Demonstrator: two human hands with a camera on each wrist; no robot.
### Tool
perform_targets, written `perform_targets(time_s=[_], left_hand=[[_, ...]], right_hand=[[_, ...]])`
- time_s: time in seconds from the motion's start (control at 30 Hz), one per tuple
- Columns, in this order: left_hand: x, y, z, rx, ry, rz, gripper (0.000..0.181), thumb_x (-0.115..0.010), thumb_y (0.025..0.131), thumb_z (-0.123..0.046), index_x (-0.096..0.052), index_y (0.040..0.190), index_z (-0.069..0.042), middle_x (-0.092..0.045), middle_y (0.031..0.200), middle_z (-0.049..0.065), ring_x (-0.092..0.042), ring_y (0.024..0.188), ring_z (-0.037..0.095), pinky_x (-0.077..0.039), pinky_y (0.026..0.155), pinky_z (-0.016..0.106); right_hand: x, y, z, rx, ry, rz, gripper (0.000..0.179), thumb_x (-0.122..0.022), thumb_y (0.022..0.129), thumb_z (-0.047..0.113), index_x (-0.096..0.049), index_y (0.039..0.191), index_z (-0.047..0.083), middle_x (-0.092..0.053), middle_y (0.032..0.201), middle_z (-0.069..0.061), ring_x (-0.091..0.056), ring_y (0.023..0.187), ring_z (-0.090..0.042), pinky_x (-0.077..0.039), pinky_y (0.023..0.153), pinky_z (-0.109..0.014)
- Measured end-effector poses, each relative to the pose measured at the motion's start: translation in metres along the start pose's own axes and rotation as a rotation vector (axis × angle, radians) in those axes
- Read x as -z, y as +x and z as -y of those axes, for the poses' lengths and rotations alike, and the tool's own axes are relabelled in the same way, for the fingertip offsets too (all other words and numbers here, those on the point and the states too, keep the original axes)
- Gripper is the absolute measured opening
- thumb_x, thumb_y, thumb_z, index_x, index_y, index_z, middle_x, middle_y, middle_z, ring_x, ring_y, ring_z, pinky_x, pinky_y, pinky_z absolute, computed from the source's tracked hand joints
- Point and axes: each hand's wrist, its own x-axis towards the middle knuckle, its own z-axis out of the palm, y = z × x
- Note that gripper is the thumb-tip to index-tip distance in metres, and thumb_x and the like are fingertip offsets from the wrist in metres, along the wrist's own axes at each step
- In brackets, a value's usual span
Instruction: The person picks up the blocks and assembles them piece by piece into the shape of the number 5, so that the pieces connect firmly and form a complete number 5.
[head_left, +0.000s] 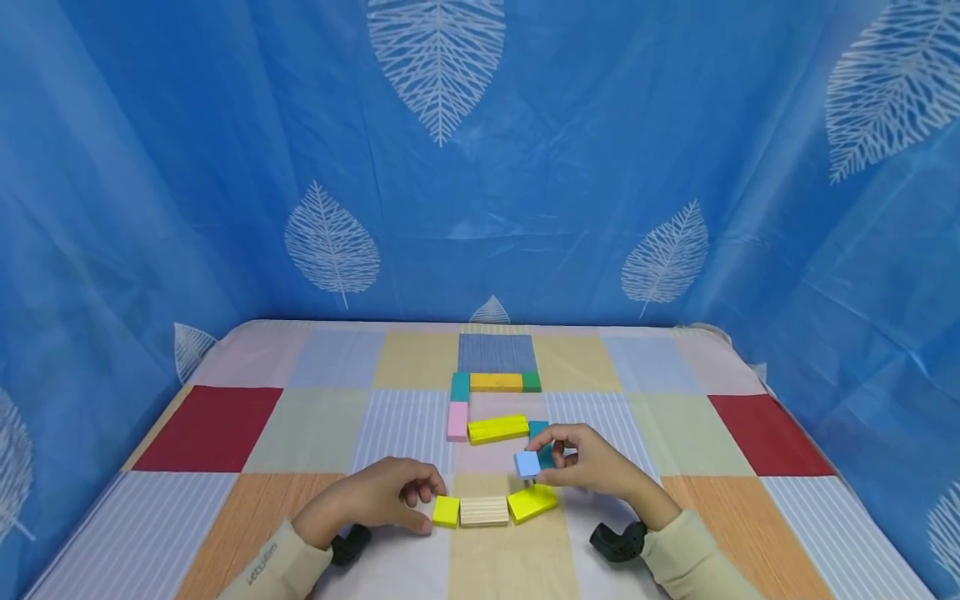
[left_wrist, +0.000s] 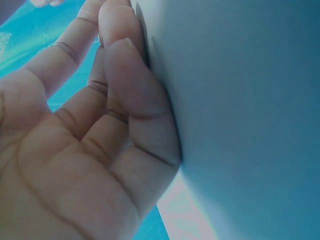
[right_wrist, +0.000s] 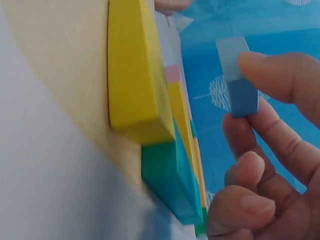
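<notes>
My right hand (head_left: 581, 458) pinches a small light blue block (head_left: 527, 464) between thumb and fingertips. The right wrist view shows that blue block (right_wrist: 237, 77) raised off the tabletop, its long sides against the fingers. Just below it in the head view lies a tilted yellow block (head_left: 532, 503). My left hand (head_left: 390, 497) rests on the cloth with loosely bent fingers, its thumb and forefinger right at a small yellow block (head_left: 446, 511). Between the two yellow blocks sits a plain wooden block (head_left: 483, 512). In the left wrist view the fingers (left_wrist: 145, 105) hide whatever is beyond them.
Farther back, a teal block (head_left: 461, 387), a pink block (head_left: 457, 422), an orange block (head_left: 496, 382) and a green block (head_left: 531, 382) form a bent line. A long yellow piece (head_left: 498, 429) and another teal block (head_left: 538, 429) lie nearer. A blue leaf-patterned curtain (head_left: 525, 208) surrounds the patchwork cloth (head_left: 315, 429).
</notes>
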Motion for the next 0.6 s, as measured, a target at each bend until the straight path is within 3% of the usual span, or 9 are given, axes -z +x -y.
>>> perform_targets(time_s=[0.37,0.6], left_hand=[[-0.004,-0.003,-0.001,-0.026,-0.023,0.009,0.025,-0.085,0.092,-0.004,-0.072,0.113,-0.007,-0.056,0.089,-0.006,-0.048,0.075,0.003,-0.044,0.073,0.025],[-0.004,-0.001,0.0,-0.011,-0.024,-0.005,0.024,-0.085,0.091,-0.002,-0.072,0.11,-0.009,-0.056,0.088,-0.006,-0.047,0.073,0.004,-0.042,0.071,0.025]], right_hand=[[-0.02,0.013,0.007,-0.044,-0.047,-0.037,0.027,-0.083,0.093,0.004,-0.075,0.116,-0.006,-0.066,0.087,-0.012,-0.049,0.068,-0.007,-0.042,0.062,-0.023],[-0.03,0.024,0.015,-0.074,-0.123,-0.058,0.025,-0.085,0.092,0.006,-0.078,0.115,-0.001,-0.075,0.104,-0.006,-0.049,0.066,-0.007,-0.042,0.061,-0.022]])
